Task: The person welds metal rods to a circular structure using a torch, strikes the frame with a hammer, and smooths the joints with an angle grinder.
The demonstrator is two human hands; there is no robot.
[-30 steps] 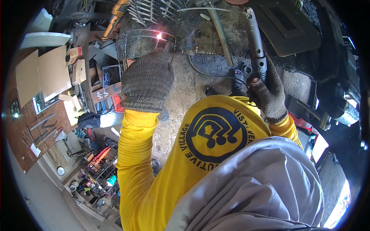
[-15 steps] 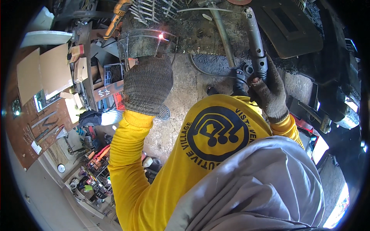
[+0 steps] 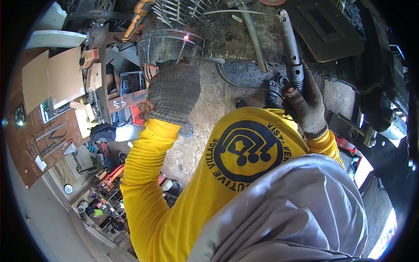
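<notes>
My left hand (image 3: 174,94), in a brown knit glove, is closed at the near edge of the workbench (image 3: 218,43). A thin metal rod (image 3: 181,50) rises from its fingers to a small glowing red spot (image 3: 186,37) on a curved metal bar frame. Most of my left fingers are hidden behind the glove's back. On the right, my gloved right hand (image 3: 307,105) grips a grey tubular welding electrode holder (image 3: 289,41) with holes along it, tilted upward. A thin pale electrode (image 3: 240,11) sticks out leftward from its far end.
A metal pipe (image 3: 253,39) lies across the bench, near a dark welding shield (image 3: 329,30). An orange power tool (image 3: 136,22) and metal bars (image 3: 174,9) lie at far left. A cable (image 3: 235,82) loops below the bench edge. Cardboard (image 3: 52,81) stands left.
The glow on the metal has shrunk and dimmed. My left hand and the metal piece appear shifted slightly right; my right hand holds nearly the same position.
</notes>
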